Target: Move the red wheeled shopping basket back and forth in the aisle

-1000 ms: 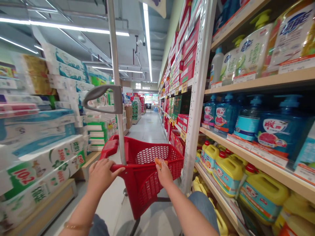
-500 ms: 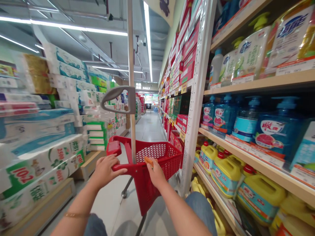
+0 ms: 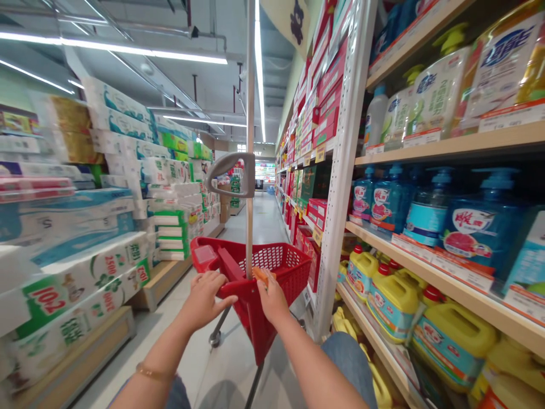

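In front of me is a red plastic shopping cart [image 3: 238,298] with a perforated basket and wheeled metal legs. My left hand [image 3: 206,289] lies over its near left rim, fingers curled across the edge and thumb stretched to the right. At the near right rim my right hand [image 3: 270,298] is closed around a small orange thing [image 3: 264,276], whose kind I cannot make out; the hand touches the cart too. A pale pole [image 3: 249,227] rises upright from the basket between my hands, with a grey loop handle [image 3: 232,175] partway up. The basket's floor is hidden.
Close on the right, shelves [image 3: 426,250] hold blue pump bottles [image 3: 466,227] and yellow jugs [image 3: 453,338]. A white perforated upright [image 3: 336,187] stands beside the cart. Stacked tissue packs [image 3: 85,272] line the left on low wooden platforms [image 3: 85,352]. The tiled aisle [image 3: 255,213] runs ahead.
The cart's near end, the pole and my left hand have shifted right in view, and the cart is turned slightly. My right hand keeps hold of the orange thing.
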The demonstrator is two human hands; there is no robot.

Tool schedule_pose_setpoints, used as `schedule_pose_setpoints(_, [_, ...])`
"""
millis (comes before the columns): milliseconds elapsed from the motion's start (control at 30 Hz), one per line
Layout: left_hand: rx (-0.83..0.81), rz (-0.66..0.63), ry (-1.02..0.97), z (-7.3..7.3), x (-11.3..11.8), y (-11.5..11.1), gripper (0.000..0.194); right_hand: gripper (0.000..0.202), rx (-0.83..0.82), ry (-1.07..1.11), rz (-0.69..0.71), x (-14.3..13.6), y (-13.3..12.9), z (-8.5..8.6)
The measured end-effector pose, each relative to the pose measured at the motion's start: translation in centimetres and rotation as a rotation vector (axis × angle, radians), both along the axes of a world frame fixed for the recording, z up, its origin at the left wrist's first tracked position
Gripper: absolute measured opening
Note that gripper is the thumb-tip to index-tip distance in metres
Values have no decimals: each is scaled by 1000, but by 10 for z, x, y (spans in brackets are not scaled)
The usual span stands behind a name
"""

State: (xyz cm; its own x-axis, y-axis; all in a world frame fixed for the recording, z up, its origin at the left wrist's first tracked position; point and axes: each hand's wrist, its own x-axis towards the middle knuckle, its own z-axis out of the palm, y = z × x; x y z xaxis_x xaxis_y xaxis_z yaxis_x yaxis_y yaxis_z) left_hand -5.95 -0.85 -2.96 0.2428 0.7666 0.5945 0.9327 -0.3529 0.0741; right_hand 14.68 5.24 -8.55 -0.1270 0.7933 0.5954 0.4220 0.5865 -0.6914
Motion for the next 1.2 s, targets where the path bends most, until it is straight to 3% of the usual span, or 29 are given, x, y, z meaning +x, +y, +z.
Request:
schedule_pose_setpoints(67, [-18,-108,23,0,-11,1,40,46,-37,25,-46,6,9,-6])
schedule_pose_setpoints(200, [6,-107,-37,-4,-16,9,34,48,-28,107,-125,-7,9,-14])
schedule_pose_setpoints(400, [31,-57,-72,-12,21,11,28,54,-18,210,-201,-36,-23,-11])
schedule_pose_setpoints(533, [32,-99,-67,-11,38,7,31,53,101,121,-167,-31,-43,-2])
schedule_pose_setpoints(633, [7,-207,-13,-9,30,8,45,46,183,36,-91,-9,-47,10])
schedule_pose_setpoints(767, [53,-145,-51,-11,16,18,43,40,169,-25,-41,17,-37,25])
schedule_pose_setpoints(900, [57,-104,-82,-16,31,24,32,43,107,-33,-145,8,-32,34])
schedule_pose_setpoints(1033, [68,-122,-59,-19,55,21,32,39,197,-114,-175,-12,-37,45])
schedule_pose_setpoints(1133, [51,-224,17,-18,49,21,44,40,290,-200,-125,-7,-42,47])
schedule_pose_setpoints(1200, [43,-194,33,-15,32,25,51,42,309,-221,-97,7,-45,46])
